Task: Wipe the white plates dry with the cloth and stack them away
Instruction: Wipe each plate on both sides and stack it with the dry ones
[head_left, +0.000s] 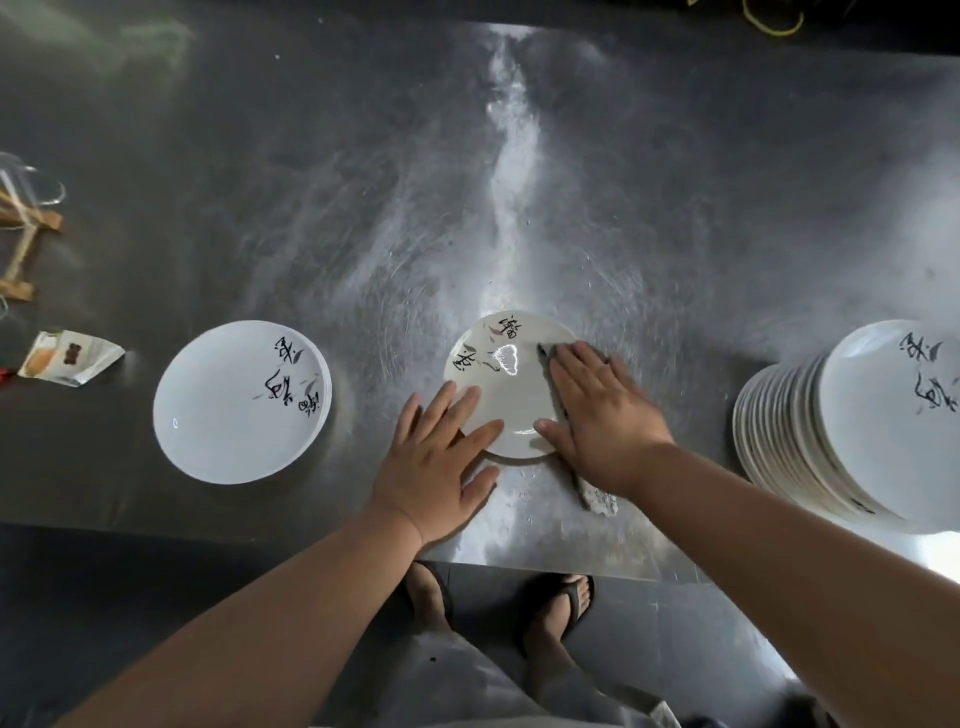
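A white plate (501, 374) with black brush lettering lies on the steel table in front of me. My left hand (441, 457) lies flat on its near left rim, fingers straight. My right hand (597, 410) presses a grey cloth (592, 493) flat onto the plate's right side; most of the cloth is hidden under the palm, and one end trails onto the table. To the left a second white plate (241, 402) lies alone. At the right edge stands a tall, leaning stack of white plates (857, 431).
The scratched steel table (519, 182) stretches far ahead. At the left edge lie a torn paper packet (70, 358), a small wooden stand (23, 254) and a clear glass jug (26, 182). The table's front edge runs just below my wrists; my sandalled feet show beneath.
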